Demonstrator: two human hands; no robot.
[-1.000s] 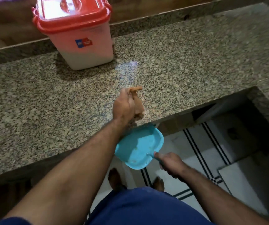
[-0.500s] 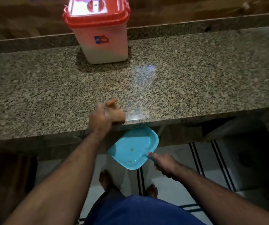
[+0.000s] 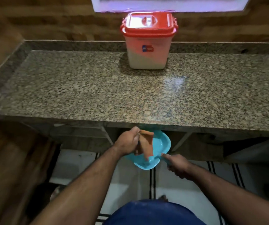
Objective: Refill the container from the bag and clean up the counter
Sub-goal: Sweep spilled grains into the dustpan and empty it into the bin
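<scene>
Head view: the left hand [image 3: 127, 140] has left the counter's [image 3: 98, 88] front edge, now gripping the cloth [image 3: 144, 144] over the dustpan [image 3: 160, 143]; right hand [image 3: 176, 165] still clasps its handle.

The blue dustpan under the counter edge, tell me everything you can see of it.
The light blue plastic dustpan is a shallow, glossy scoop with rounded corners and a raised rim. It is held in the air just below the front edge of the speckled granite counter, above the white tiled floor. The right hand grips its handle, mostly hidden in the grip. The left hand holds a folded orange-brown cloth hanging over the pan and covering part of it. Whether the cloth touches it is unclear.
</scene>
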